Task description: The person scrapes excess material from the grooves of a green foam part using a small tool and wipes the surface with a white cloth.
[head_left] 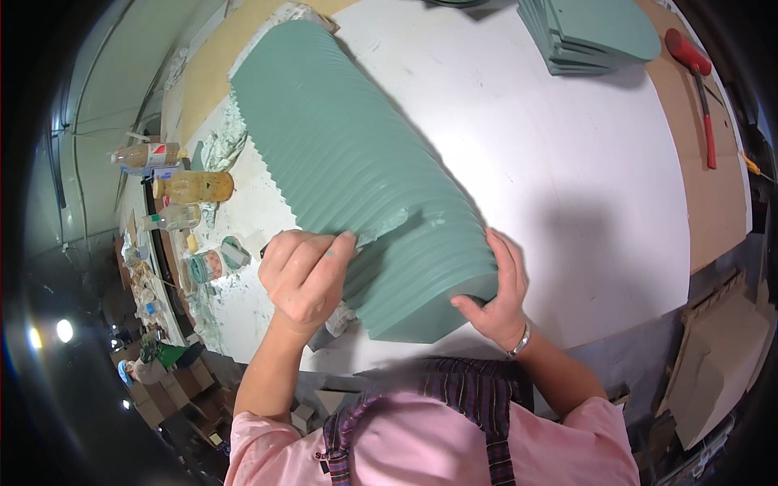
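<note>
A worker's left hand [301,271], curled closed with fingertips together, works low over a green ridged block [344,134] lying slantwise on a white counter [559,138]; what it pinches cannot be made out. The right hand [502,296], spread wide, rests thumb and fingers around the block's near right corner. A glossy pale smear [385,225] crosses the ridges just beyond the left fingertips. The block appears fully formed, with surface work seemingly under way and that smear left to finish; how much is complete cannot be told. Most of the block stretches away to the far left, beyond both hands.
</note>
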{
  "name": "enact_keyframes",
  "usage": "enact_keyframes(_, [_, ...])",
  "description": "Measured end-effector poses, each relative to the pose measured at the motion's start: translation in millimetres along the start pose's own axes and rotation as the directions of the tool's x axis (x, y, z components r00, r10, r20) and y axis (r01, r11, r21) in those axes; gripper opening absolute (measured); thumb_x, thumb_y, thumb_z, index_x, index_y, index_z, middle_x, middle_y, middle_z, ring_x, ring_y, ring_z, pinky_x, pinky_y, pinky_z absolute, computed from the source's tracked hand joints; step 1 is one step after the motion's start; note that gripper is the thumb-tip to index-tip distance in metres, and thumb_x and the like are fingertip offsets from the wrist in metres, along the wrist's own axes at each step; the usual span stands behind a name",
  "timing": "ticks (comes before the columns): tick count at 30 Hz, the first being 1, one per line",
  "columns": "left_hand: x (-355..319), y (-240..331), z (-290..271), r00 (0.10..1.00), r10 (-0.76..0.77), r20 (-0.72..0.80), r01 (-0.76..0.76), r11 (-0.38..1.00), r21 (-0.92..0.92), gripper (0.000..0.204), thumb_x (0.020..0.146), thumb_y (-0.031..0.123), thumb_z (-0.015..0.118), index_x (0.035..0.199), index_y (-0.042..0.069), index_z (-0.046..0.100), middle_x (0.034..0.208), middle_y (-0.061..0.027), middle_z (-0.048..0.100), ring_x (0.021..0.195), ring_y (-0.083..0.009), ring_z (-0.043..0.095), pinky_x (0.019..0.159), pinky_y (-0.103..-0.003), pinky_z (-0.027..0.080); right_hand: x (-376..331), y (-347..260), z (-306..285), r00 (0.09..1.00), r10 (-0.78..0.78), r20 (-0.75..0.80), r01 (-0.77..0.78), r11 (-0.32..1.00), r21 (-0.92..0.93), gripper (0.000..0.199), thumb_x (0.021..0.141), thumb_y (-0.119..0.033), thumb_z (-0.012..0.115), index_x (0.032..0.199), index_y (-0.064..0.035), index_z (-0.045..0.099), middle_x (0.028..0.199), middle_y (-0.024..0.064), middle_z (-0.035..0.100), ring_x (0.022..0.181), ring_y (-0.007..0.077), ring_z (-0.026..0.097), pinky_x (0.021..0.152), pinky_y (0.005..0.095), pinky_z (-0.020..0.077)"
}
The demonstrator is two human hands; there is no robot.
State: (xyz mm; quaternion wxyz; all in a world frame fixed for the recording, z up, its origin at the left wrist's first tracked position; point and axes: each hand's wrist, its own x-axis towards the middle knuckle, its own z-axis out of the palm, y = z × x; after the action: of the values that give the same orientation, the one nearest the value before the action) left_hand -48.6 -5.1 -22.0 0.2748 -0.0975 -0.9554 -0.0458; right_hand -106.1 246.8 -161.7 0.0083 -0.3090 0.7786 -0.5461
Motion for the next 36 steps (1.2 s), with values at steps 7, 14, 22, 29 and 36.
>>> enact_keyframes(7, [-17.7, -16.4, -10.6, 0.997, -0.06, -0.055, 0.064, 0.996, 0.068, 0.031, 0.056, -0.003, 0.074, 0.086, 0.004, 0.073, 0.072, -0.0045, 0.061, 0.064, -0.0211, 0.059, 0.058, -0.032, 0.047, -0.5, -1.3, 0.9, 1.0, -0.004, 0.012, 0.004, 1.0, 0.026, 0.094, 0.07, -0.041, 0.087, 0.141, 0.0038, 0.045, 0.137, 0.0248, 0.053, 0.12, 0.0385, 0.057, 0.099, 0.0447, 0.0496])
enact_keyframes(14, [-29.6, -35.9, -18.4, 0.991, -0.12, -0.064, 0.127, 0.986, 0.111, 0.028, 0.059, -0.006, 0.075, 0.086, 0.004, 0.072, 0.071, -0.0056, 0.062, 0.064, -0.0221, 0.059, 0.059, -0.033, 0.048, -0.7, 1.5, 1.1, 0.999, 0.007, 0.038, -0.009, 0.998, 0.066, 0.096, 0.067, -0.035, 0.088, 0.142, 0.0045, 0.043, 0.139, 0.0269, 0.051, 0.122, 0.0419, 0.054, 0.103, 0.0487, 0.0459])
enact_keyframes(22, [-21.0, -50.7, -8.7, 0.97, -0.239, 0.033, 0.24, 0.97, -0.042, 0.025, 0.065, -0.014, 0.069, 0.087, -0.003, 0.07, 0.07, -0.0107, 0.06, 0.064, -0.0256, 0.057, 0.057, -0.034, 0.043, -2.0, 2.3, 2.0, 0.998, 0.011, 0.057, -0.015, 0.998, 0.066, 0.096, 0.07, -0.04, 0.085, 0.143, 0.0042, 0.042, 0.139, 0.0281, 0.051, 0.123, 0.0432, 0.053, 0.104, 0.0496, 0.0446])
enact_keyframes(29, [-14.1, -56.9, -2.4, 0.968, -0.249, 0.037, 0.252, 0.964, -0.089, 0.025, 0.065, -0.013, 0.069, 0.087, -0.002, 0.07, 0.067, -0.0098, 0.057, 0.061, -0.0246, 0.055, 0.056, -0.034, 0.042, -4.6, 4.2, 5.9, 1.0, 0.007, 0.03, -0.008, 0.998, 0.06, 0.095, 0.076, -0.049, 0.078, 0.144, 0.006, 0.041, 0.138, 0.0286, 0.051, 0.123, 0.042, 0.053, 0.104, 0.0498, 0.0443])
enact_keyframes(36, [-13.3, -60.8, 6.5, 0.953, -0.298, 0.055, 0.302, 0.948, -0.101, 0.025, 0.063, -0.01, 0.07, 0.086, 0.001, 0.07, 0.065, -0.0077, 0.055, 0.06, -0.0236, 0.053, 0.055, -0.034, 0.04, -4.5, 5.6, 5.5, 1.0, -0.002, 0.012, 0.001, 0.998, 0.057, 0.098, 0.073, -0.051, 0.082, 0.143, 0.0052, 0.043, 0.136, 0.0291, 0.053, 0.121, 0.0422, 0.056, 0.102, 0.0493, 0.0467])
